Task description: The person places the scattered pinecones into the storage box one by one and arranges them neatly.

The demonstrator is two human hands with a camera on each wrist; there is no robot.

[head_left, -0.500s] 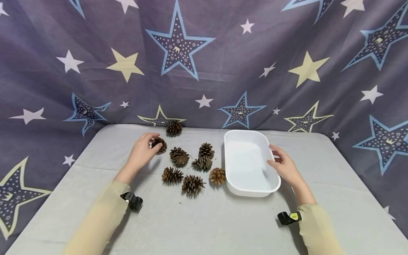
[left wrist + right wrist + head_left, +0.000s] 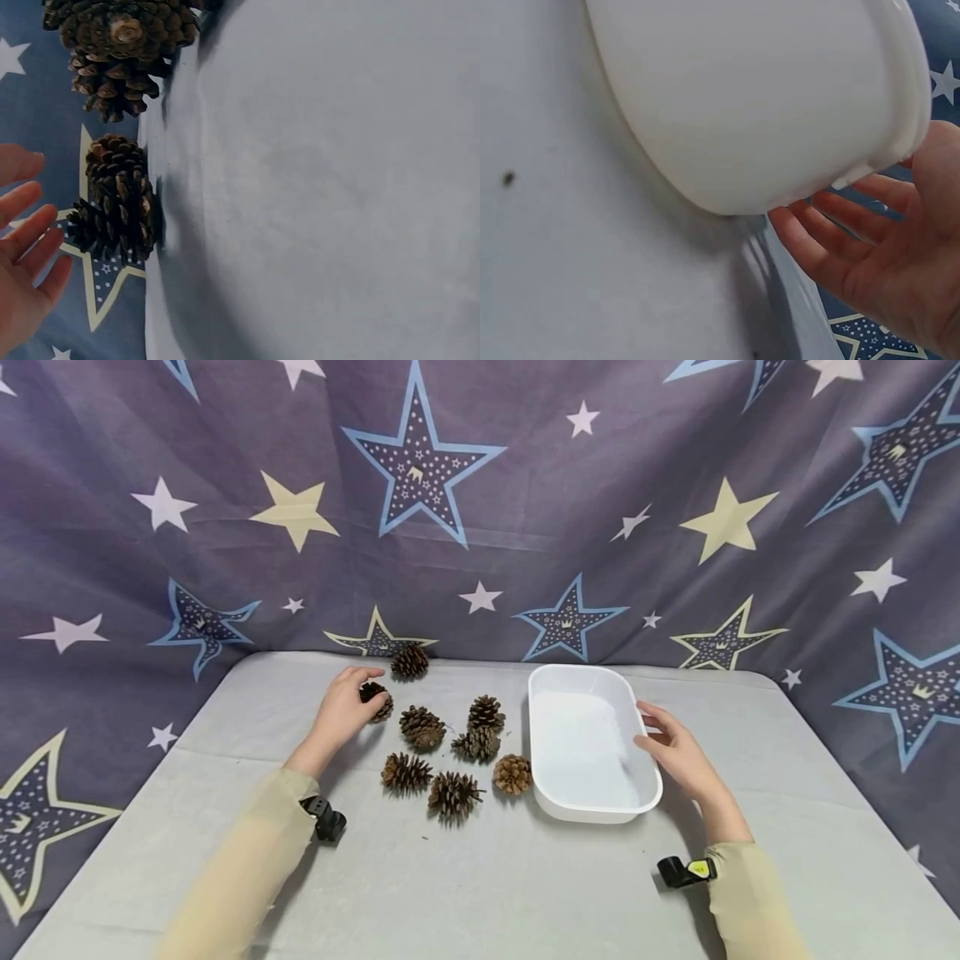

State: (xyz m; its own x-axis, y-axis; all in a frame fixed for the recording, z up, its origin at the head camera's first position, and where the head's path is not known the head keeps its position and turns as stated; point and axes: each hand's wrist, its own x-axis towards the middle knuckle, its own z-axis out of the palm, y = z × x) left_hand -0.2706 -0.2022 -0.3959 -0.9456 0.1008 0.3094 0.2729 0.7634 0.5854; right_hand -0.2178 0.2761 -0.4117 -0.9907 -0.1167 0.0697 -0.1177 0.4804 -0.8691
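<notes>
In the head view my left hand (image 2: 345, 703) is at the far left of the pine cones, thumb and fingers parted around one dark pine cone (image 2: 378, 703). The left wrist view shows those fingers (image 2: 30, 236) spread, with a gap before the nearest pine cone (image 2: 116, 217). My right hand (image 2: 681, 758) holds the right side of a white plastic tub (image 2: 585, 817). In the right wrist view its fingers (image 2: 810, 244) lie against the tub's outer wall, below the rim, and the thumb is at the rim. The tub has nothing in it.
Between hand and tub lie several other pine cones, with a lighter brown cone (image 2: 512, 774) close to the tub's left wall. Another pine cone (image 2: 409, 662) sits at the table's back edge. Behind the grey-covered table (image 2: 480, 893) hangs a star-patterned cloth (image 2: 525, 510).
My left forearm has shifted slightly to the right, the hand staying around the same pine cone. The right hand has moved very little, and the tub and pine cones stay in place.
</notes>
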